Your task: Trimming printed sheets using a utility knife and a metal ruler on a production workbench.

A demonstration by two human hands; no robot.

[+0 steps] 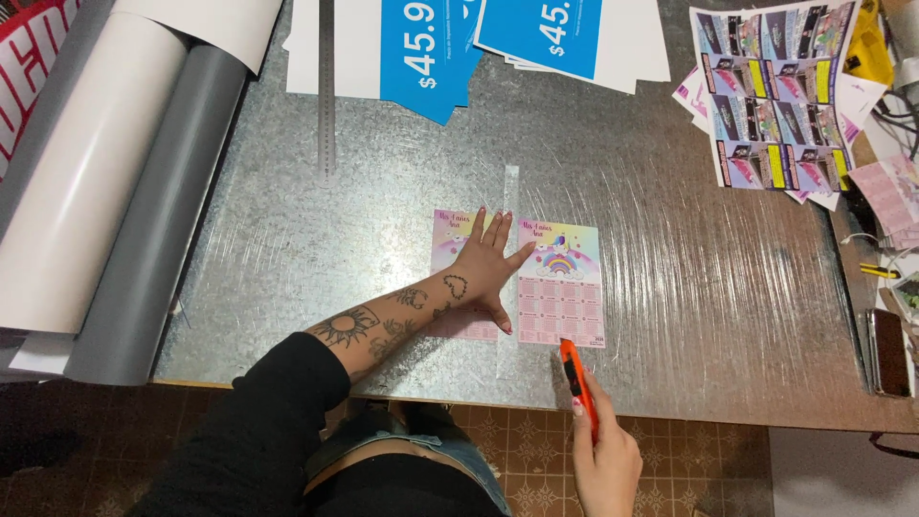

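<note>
A pastel pink printed sheet (560, 287) with a rainbow picture and a small grid lies on the galvanised metal table (670, 287). A clear plastic ruler (510, 191) lies lengthwise across the sheet's middle. My left hand (486, 263) presses flat on the ruler and the sheet's left half, fingers spread. My right hand (605, 460) holds an orange utility knife (577, 383) near the table's front edge, its tip just below the sheet's lower edge and a little right of the ruler.
Grey and white material rolls (115, 182) lie at the left. A long steel ruler (326, 86) and blue-and-white price posters (421, 48) sit at the back. Stacked colourful printed sheets (775, 96) fill the right rear; a dark phone (888, 352) lies at the right edge.
</note>
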